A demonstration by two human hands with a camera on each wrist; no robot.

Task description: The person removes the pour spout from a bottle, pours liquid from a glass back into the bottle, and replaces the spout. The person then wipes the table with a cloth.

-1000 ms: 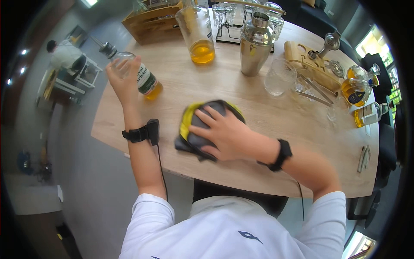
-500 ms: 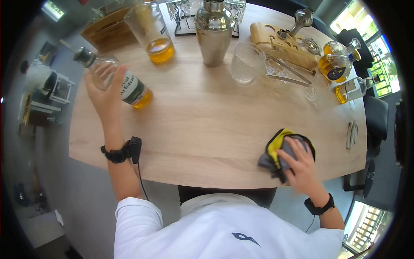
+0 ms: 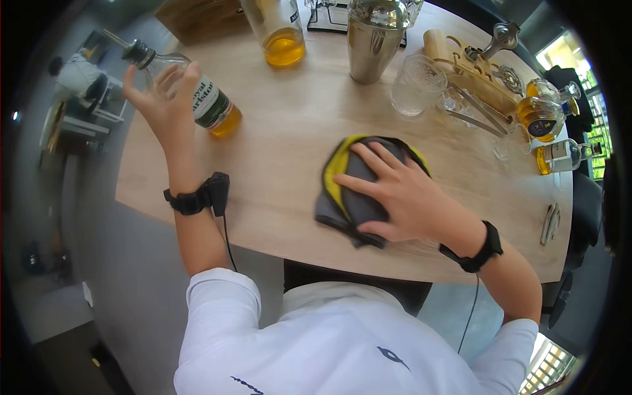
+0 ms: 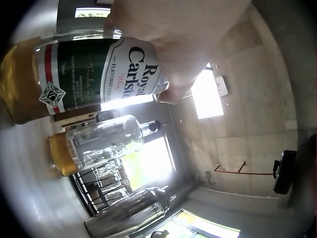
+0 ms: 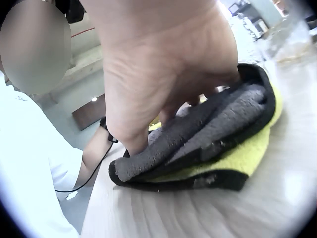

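My left hand [image 3: 170,108] grips a clear liquor bottle [image 3: 214,108] around its upper part, below the dark pourer on its neck. Amber liquid fills the bottom of that bottle, and a white and green label [image 4: 81,74] faces the left wrist camera. Flat on the table, a folded grey and yellow cloth [image 3: 359,197] with black edging lies under my right hand [image 3: 408,197]. That hand presses down on it with spread fingers. From the right wrist view, the cloth's folded layers [image 5: 213,129] show beneath the palm.
Behind the cloth stand another amber bottle [image 3: 284,49], a steel shaker [image 3: 375,46] and a cut glass [image 3: 418,85]. Tongs [image 3: 477,112] lie by a wooden bar-tool stand [image 3: 471,72]. Two bottles [image 3: 541,118] [image 3: 563,157] are at the right edge, near a small folded cloth [image 3: 550,224].
My right hand swept the cloth rightward across the table, then back left toward the middle. My left hand keeps its hold on the bottle while the head view shifts.
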